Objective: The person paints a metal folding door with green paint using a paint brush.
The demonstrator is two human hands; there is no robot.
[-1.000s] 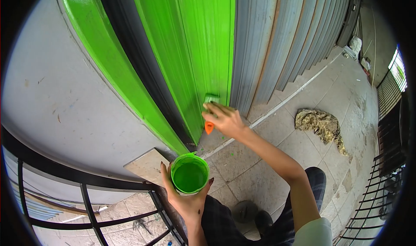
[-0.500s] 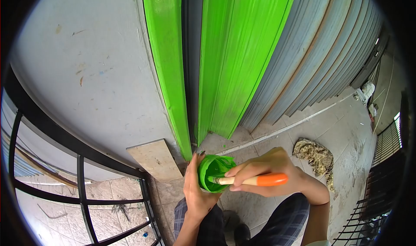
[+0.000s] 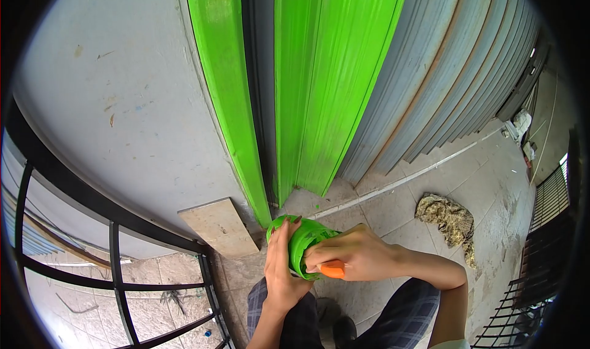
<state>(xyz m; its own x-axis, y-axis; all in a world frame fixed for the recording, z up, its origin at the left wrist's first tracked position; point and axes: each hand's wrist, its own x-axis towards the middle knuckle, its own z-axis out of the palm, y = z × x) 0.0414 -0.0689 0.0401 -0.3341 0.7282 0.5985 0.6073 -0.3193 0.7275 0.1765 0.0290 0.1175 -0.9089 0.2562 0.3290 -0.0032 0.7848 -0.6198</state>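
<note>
My left hand point(image 3: 284, 266) is wrapped around a paint container point(image 3: 297, 241) smeared with green, which leans over toward my right hand. In my right hand point(image 3: 362, 254) is a paintbrush point(image 3: 332, 269); only its orange handle end shows, and its bristles are hidden inside the container. The right fingers reach to the container's mouth. Beyond the hands rises a folding metal shutter with bright green painted panels point(image 3: 335, 72) and a green side post point(image 3: 227, 97).
Unpainted grey shutter slats point(image 3: 424, 85) continue to the right. A tile board point(image 3: 220, 228) leans at the wall's foot. On the floor lies a crumpled, stained cloth point(image 3: 447, 220). A black metal grille point(image 3: 114, 250) stands at left.
The container has tipped over toward the right. My right hand has moved left and lower to its mouth, pushing the paintbrush deeper inside. The view has shifted slightly.
</note>
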